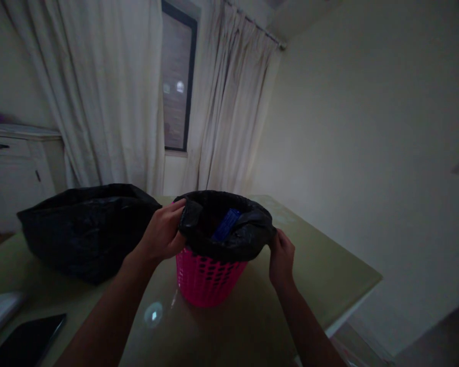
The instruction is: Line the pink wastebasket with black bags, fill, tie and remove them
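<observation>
Left hand (164,235) and right hand (281,257) each pinch the black liner (229,239) folded over the rim of the pink basket (206,278), mid-table (329,270) toward its far edge; fitting seems underway, and next needs an even downward tug

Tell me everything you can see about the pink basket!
The pink basket is a small round bin that looks like plastic, its wall full of little holes. It stands upright on the glossy table. A black bag liner is folded over its rim, hiding the top. Something blue lies inside. The left hand grips the liner at one side, the right hand at the other. A bigger black bag lies beside it.
</observation>
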`<state>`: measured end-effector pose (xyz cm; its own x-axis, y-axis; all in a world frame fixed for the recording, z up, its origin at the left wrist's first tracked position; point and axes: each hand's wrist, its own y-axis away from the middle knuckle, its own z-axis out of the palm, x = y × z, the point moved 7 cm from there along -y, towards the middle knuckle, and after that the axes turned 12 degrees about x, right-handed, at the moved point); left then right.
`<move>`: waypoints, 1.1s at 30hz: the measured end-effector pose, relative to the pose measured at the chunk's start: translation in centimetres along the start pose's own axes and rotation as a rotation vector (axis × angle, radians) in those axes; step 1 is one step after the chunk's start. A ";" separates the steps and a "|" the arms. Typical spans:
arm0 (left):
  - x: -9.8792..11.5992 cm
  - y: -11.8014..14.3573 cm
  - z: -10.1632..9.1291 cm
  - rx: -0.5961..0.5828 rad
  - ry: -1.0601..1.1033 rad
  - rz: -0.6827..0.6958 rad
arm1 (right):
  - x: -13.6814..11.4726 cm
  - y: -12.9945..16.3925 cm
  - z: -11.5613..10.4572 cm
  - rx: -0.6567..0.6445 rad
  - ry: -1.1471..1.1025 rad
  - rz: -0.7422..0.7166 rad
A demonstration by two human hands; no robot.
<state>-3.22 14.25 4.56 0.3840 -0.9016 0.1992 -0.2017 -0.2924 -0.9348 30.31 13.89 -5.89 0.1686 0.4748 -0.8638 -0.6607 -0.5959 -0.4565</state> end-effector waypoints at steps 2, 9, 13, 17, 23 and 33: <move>0.1 0.3 0.2 -0.007 0.016 0.031 | -0.7 -0.8 -0.5 0.142 -0.068 -0.016; 2.1 0.3 0.7 0.030 0.022 0.190 | -6.5 -4.8 2.5 -0.006 -0.086 -0.114; 3.3 -0.1 -0.1 0.059 0.010 0.257 | -10.2 -6.1 4.9 -0.406 0.096 -0.204; 4.6 -0.2 -0.3 0.042 -0.046 0.356 | -11.8 -5.6 6.3 -0.655 0.324 -0.379; 5.0 0.1 0.3 0.094 -0.084 0.426 | -12.0 -4.2 7.2 -0.701 0.383 -0.466; 5.3 0.1 1.3 0.069 -0.060 0.423 | -13.0 -1.1 8.9 -0.810 0.397 -0.549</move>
<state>-0.07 9.88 5.19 0.3325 -0.9167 -0.2217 -0.2931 0.1230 -0.9481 22.33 14.17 7.79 0.6203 0.6518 -0.4363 0.2396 -0.6871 -0.6859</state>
